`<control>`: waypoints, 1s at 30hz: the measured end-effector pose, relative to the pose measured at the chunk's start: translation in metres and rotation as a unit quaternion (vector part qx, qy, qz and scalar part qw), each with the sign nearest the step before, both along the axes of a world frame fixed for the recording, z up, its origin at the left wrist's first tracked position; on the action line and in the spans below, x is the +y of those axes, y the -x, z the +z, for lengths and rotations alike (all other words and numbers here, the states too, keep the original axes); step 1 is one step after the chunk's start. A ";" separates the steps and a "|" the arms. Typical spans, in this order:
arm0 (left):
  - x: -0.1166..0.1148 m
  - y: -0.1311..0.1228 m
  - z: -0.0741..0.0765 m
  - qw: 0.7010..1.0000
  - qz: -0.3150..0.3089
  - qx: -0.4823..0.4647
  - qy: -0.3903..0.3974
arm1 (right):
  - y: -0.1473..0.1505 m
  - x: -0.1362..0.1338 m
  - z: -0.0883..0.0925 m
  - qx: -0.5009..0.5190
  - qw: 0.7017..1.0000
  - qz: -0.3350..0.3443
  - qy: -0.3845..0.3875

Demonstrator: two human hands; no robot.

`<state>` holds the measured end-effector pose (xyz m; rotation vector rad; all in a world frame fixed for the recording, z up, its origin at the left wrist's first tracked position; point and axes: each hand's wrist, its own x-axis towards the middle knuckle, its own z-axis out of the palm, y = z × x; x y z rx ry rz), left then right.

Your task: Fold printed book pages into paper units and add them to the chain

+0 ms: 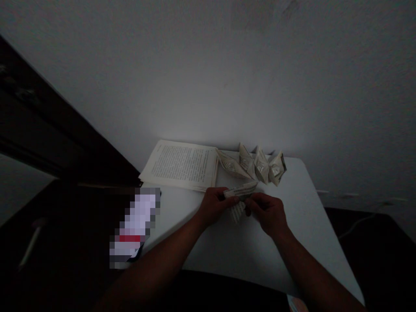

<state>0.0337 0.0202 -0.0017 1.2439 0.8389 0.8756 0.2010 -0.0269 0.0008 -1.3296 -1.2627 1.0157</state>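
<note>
On a white table (pixel 260 251) against a pale wall (pixel 208 78), dim light: open book (pixel 182 164) at the far edge, four folded paper pieces (pixel 260 164) just beside it, dark furniture (pixel 48 143) at left. Head view: both forearms reach in; left hand (pixel 212 207) and right hand (pixel 268 213) pinch a printed paper sheet (pixel 242 193) between them, just above the table, near the book

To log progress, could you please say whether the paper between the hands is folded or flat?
Folded: the printed paper shows a narrow creased strip with a flap below, held by the left hand and right hand.
</note>
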 end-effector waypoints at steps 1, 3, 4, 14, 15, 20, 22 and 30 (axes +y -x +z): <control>0.000 0.000 0.000 1.000 -0.003 0.001 0.001 | 0.000 0.000 0.000 -0.003 1.000 0.002 -0.005; 0.000 0.000 0.002 1.000 -0.014 -0.003 0.005 | 0.000 -0.001 0.001 0.000 1.000 0.004 -0.009; 0.000 0.000 0.002 1.000 -0.020 -0.006 0.006 | 0.000 -0.001 0.001 0.003 1.000 0.005 -0.009; 0.000 0.003 0.003 0.998 -0.054 -0.003 -0.028 | -0.003 -0.001 -0.002 -0.023 0.999 -0.008 -0.034; 0.000 0.003 0.004 0.998 -0.053 -0.002 -0.028 | -0.003 -0.001 -0.002 -0.023 0.999 -0.010 -0.037; 0.000 0.002 0.005 0.999 -0.047 -0.006 -0.021 | -0.002 -0.001 -0.001 -0.007 0.999 -0.026 -0.043; 0.000 0.002 0.003 0.998 -0.055 -0.014 -0.017 | -0.002 -0.001 -0.001 -0.014 0.998 -0.031 -0.043; 0.000 0.002 -0.001 0.998 -0.044 0.043 -0.027 | -0.005 0.000 -0.004 0.006 0.996 -0.068 -0.056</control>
